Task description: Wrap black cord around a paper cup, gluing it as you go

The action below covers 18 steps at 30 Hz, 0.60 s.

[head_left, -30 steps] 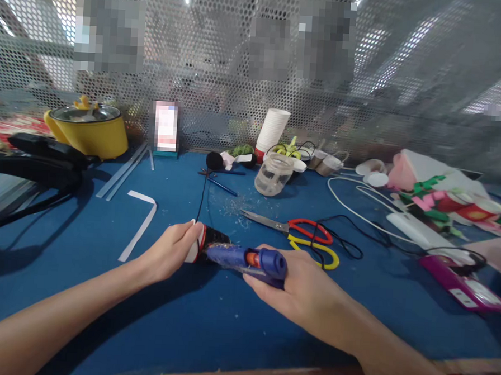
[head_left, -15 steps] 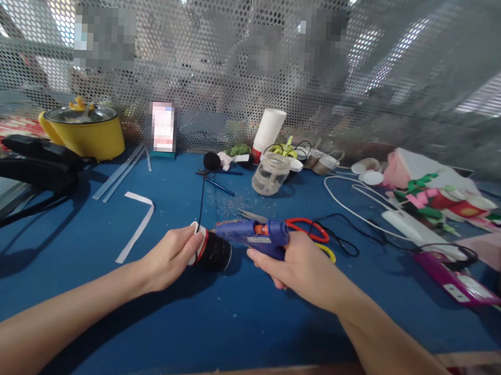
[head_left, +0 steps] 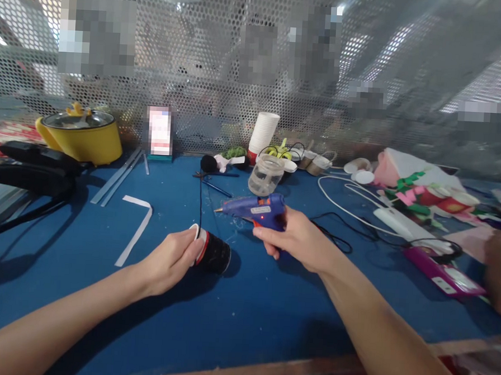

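Note:
My left hand (head_left: 175, 256) is closed around the white rim end of a paper cup (head_left: 214, 253), which lies tilted on its side. Black yarn covers most of the cup's wall, with a red band beside the white rim. A strand of the yarn runs from the rim up to a black yarn ball (head_left: 208, 163). In my right hand (head_left: 298, 235) is a blue glue gun (head_left: 258, 207), gripped by its handle. Its nozzle points left, above and apart from the cup, near the strand.
A clear plastic jar (head_left: 265, 176) and stacked paper cups (head_left: 264, 133) stand at the back. Pliers (head_left: 215, 185) lie before the yarn ball. A white strip (head_left: 137, 226) is left, a purple power strip (head_left: 443, 273) right. A yellow pot (head_left: 83, 137) stands back left. Another person's hand (head_left: 500, 273) blurs at right.
The glue gun has lifted up and away from the cup, so its nozzle now shows. My left hand keeps the cup nearly in place. The scissors seen earlier behind the gun no longer show.

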Each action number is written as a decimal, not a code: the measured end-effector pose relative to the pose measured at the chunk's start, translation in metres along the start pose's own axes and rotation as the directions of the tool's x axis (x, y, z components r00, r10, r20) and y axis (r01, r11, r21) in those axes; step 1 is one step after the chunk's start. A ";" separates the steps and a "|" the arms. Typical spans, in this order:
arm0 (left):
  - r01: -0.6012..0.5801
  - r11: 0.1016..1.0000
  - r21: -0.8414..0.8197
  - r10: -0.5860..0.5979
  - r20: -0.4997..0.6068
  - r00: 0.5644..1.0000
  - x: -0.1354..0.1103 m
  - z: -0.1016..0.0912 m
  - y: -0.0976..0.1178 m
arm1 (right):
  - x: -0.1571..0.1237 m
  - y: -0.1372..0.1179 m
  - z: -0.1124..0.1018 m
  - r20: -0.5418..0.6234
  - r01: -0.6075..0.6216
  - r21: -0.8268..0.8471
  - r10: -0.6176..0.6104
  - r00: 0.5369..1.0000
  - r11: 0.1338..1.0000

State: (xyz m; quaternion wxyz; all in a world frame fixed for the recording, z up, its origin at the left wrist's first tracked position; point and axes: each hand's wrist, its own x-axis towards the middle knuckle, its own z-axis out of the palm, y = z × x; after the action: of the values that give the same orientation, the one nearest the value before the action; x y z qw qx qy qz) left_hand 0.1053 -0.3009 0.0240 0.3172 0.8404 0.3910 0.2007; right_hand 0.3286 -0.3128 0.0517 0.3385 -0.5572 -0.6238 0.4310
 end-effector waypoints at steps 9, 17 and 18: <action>0.056 0.998 -0.017 -0.057 -0.057 0.997 -0.001 -0.003 0.003 | 0.068 -0.004 -0.057 -0.385 -0.008 0.184 0.079 0.920 0.983; 0.070 0.996 -0.047 -0.072 -0.040 0.997 -0.001 -0.003 0.003 | 0.119 0.007 -0.086 -0.279 -0.241 0.204 0.293 0.915 0.949; 0.069 0.997 -0.046 -0.071 -0.032 0.997 -0.001 -0.003 0.003 | 0.121 0.008 -0.087 -0.266 -0.260 0.191 0.305 0.915 0.947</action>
State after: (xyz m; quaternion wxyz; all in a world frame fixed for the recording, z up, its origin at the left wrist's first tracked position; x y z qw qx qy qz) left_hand 0.1044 -0.3021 0.0279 0.3364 0.8154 0.4207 0.2122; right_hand 0.3918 -0.1795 0.0719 0.4020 -0.6717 -0.4454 0.4347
